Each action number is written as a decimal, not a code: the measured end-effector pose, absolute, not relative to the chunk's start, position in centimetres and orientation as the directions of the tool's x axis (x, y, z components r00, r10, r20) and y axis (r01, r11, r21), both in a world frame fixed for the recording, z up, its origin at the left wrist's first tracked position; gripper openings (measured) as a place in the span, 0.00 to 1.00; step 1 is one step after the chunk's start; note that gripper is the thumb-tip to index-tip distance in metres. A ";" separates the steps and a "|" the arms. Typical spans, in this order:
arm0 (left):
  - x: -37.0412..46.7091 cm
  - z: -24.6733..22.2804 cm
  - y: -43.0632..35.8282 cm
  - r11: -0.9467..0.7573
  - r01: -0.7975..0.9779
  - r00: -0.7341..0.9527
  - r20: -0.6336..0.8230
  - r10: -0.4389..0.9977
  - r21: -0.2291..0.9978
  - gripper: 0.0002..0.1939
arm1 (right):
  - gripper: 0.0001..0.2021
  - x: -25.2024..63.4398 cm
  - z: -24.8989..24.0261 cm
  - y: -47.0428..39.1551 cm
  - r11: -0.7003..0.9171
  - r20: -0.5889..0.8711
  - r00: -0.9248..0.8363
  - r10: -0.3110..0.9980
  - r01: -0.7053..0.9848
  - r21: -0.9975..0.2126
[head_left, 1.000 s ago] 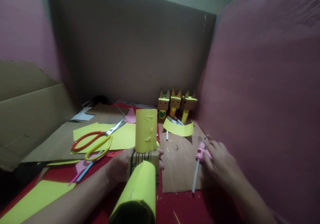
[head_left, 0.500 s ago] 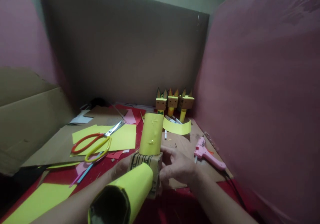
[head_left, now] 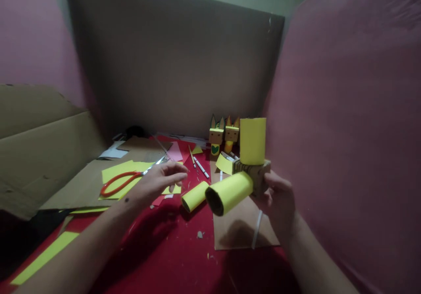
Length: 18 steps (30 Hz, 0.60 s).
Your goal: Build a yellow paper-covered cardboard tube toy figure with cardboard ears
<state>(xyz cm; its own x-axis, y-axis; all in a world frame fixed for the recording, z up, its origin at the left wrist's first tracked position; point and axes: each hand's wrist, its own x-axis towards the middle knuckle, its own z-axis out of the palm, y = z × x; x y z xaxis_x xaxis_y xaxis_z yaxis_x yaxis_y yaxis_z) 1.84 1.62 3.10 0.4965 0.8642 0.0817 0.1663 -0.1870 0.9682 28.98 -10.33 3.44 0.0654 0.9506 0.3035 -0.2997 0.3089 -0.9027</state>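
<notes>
My right hand grips a small cardboard box with dark printed lines, raised above the table. One yellow paper-covered tube stands upright on the box. A second yellow tube joins its side and points left toward me, its dark hollow end showing. My left hand is empty, fingers slightly bent and apart, close to the scissors with a red handle. A loose yellow tube lies on the red tabletop just right of that hand.
Two box-headed cardboard figures with pointed ears stand at the back. Markers and yellow paper sheets lie about. A brown cardboard sheet bears a pale stick. A pink wall bounds the right side.
My left hand has let go of the box and moved left. My right hand has carried the box with its tubes up and right, now covering the glue gun and third figure.
</notes>
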 end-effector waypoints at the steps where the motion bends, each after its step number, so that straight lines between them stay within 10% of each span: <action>1: 1.7 3.3 1.9 -0.268 0.258 0.469 0.122 0.875 0.928 0.18 | 0.13 29.4 3.7 -10.3 0.313 0.301 0.090 0.949 -0.331 -0.890; 5: 3.0 1.8 1.4 -0.433 0.482 0.514 0.155 0.844 0.761 0.28 | 0.07 29.3 3.6 -9.7 0.298 0.257 0.152 0.955 -0.514 -0.804; 11: 5.4 0.0 0.2 -0.497 0.563 0.558 0.140 0.818 0.660 0.17 | 0.11 28.4 2.2 -9.3 0.291 0.278 0.096 0.956 -0.459 -0.840; 18: 0.8 5.5 1.7 -0.333 0.317 0.704 0.015 0.710 0.888 0.29 | 0.17 28.8 1.5 -9.5 0.256 0.260 0.052 0.964 -0.431 -0.865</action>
<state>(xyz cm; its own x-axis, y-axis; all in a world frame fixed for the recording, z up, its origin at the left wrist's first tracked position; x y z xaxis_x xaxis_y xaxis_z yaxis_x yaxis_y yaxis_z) 0.84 1.72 5.54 0.7042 0.7098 0.0152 0.3169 -0.3334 0.8879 28.76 -9.45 1.55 0.0516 0.9643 0.2598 -0.4306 0.2562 -0.8654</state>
